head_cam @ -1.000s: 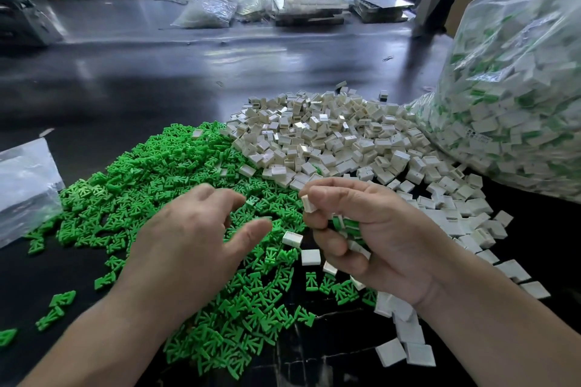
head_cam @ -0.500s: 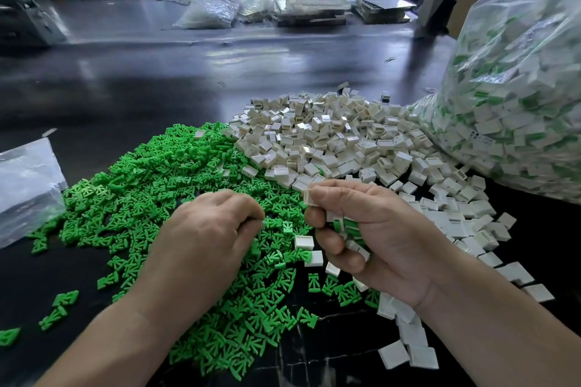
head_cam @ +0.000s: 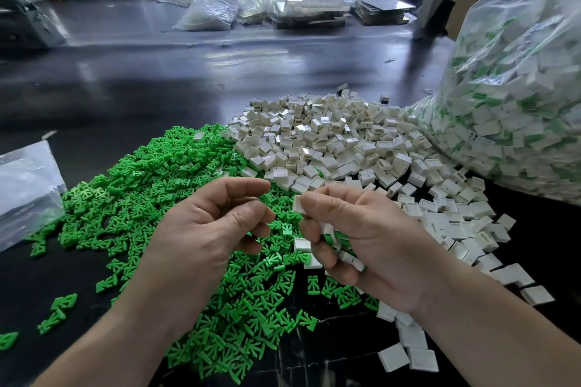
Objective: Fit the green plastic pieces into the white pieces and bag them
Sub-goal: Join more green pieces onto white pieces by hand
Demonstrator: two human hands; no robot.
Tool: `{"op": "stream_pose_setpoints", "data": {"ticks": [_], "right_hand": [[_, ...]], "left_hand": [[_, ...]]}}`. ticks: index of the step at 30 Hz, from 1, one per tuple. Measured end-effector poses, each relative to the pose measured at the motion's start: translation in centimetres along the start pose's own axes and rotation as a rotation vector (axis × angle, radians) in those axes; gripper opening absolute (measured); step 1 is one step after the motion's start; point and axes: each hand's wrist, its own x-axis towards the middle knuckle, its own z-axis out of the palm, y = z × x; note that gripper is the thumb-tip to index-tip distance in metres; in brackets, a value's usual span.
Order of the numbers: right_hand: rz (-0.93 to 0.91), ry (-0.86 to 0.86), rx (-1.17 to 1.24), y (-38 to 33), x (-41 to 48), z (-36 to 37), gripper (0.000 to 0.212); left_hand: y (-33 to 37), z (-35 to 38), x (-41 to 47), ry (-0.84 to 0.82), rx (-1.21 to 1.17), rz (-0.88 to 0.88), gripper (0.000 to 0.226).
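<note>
1. Pinching a white piece (head_cam: 298,205) between thumb and forefinger, the right hand (head_cam: 371,239) holds it above the green pile (head_cam: 151,198), with its other fingers curled round finished pieces (head_cam: 338,240).
2. The left hand (head_cam: 207,229) seems to pinch a green piece (head_cam: 265,198) just beside it, but the grip is partly hidden.
3. Best, I judge, to line the green piece up square with the opening, then press it straight in.
4. The white pile (head_cam: 330,141) and the bag (head_cam: 518,88) lie to the right.

One head-worn wide-angle view, facing forward and down, close above the table (head_cam: 163,85)
</note>
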Motion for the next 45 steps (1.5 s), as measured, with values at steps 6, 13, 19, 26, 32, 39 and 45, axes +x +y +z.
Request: {"op": "stream_pose_setpoints", "data": {"ticks": [6, 13, 19, 26, 32, 39, 45], "right_hand": [[0.016, 0.017, -0.060, 0.1, -0.2, 0.4, 0.014], [-0.021, 0.009, -0.086, 0.1, -0.3, 0.6, 0.013], [-0.077, -0.016, -0.124, 0.4, -0.2, 0.3, 0.014], [-0.088, -0.036, -0.152, 0.4, -0.2, 0.0, 0.014], [-0.088, -0.071, -0.101, 0.2, -0.3, 0.0, 0.014], [-0.062, -0.107, -0.041, 0.1, -0.3, 0.0, 0.013], [-0.093, -0.061, -0.197, 0.4, -0.3, 0.0, 0.011]], "left_hand": [[0.2, 0.3, -0.2, -0.057, -0.103, 0.008, 0.030], [0.5, 1.1, -0.8, -0.026, 0.022, 0.093, 0.019], [0.6, 0.9, -1.1, 0.024, 0.201, 0.160, 0.016], [1.0, 1.1, -1.4, 0.025, 0.265, 0.228, 0.015], [1.1, 1.0, -1.4, -0.005, 0.234, 0.240, 0.019], [0.9, 0.9, -1.4, -0.013, 0.218, 0.229, 0.021], [1.4, 1.1, -1.6, -0.001, 0.377, 0.287, 0.016]]}}
